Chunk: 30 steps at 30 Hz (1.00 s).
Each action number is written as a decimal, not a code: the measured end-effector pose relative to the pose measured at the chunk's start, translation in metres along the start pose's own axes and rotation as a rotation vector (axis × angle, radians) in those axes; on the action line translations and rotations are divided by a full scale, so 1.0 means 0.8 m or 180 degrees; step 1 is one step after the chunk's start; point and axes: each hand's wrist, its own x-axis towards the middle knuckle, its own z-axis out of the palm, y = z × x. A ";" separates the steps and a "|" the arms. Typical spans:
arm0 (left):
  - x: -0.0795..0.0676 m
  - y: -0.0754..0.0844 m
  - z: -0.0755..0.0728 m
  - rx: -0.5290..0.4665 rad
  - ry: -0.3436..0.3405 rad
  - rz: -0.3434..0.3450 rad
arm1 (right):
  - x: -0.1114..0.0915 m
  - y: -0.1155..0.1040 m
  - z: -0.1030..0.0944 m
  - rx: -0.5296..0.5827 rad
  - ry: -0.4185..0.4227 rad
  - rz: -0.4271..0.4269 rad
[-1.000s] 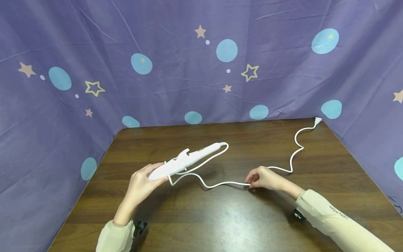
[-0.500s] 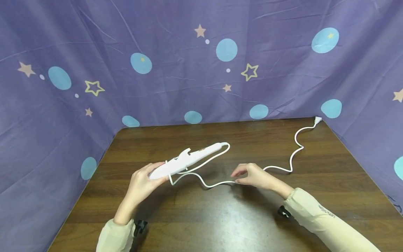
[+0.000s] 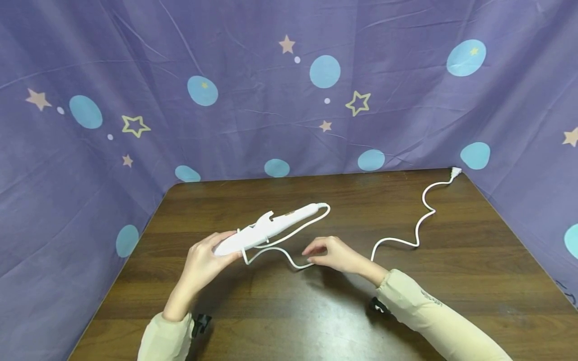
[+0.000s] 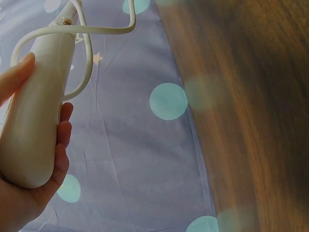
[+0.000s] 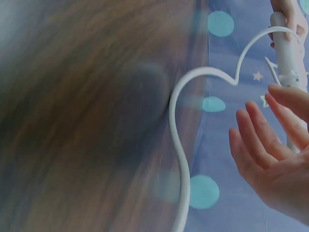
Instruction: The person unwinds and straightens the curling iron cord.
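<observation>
My left hand [image 3: 205, 260] grips the wide, rounded end of a white curling iron [image 3: 239, 241], raised at a slant above the table. In the left wrist view its thumb lies on one side of the smooth white body [image 4: 36, 116] and the fingers curl round the other. A turn of white cord [image 4: 87, 30] loops round the iron. My right hand [image 3: 336, 254] is over the cord's loose stretch, right of the iron. In the right wrist view, its relaxed fingers [image 5: 263, 137] are spread apart, with the cord [image 5: 176, 125] running to one side of them.
From behind my right forearm the cord [image 3: 399, 241] winds across the brown wooden table [image 3: 293, 321] to a white plug [image 3: 456, 172] at the far right corner. A purple curtain [image 3: 253, 125] with stars and blue dots hangs along the back and sides.
My right hand has slid left along the cord toward the curling iron, and its fingers have loosened from their earlier pinch on it. The left hand and the iron stay nearly still.
</observation>
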 end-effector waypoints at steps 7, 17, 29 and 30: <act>0.000 0.001 -0.001 0.0007 0.0003 0.0012 | 0.015 -0.003 0.020 0.0167 0.0104 0.0083; 0.001 0.002 -0.001 -0.0006 0.0021 0.0051 | 0.025 -0.027 0.028 0.0449 0.0194 0.0350; 0.001 0.002 0.001 -0.0009 0.0041 0.0089 | 0.042 0.004 0.053 0.0822 0.0122 0.0413; 0.001 0.002 0.002 -0.0010 0.0042 0.0088 | 0.042 0.004 0.054 0.0837 0.0118 0.0431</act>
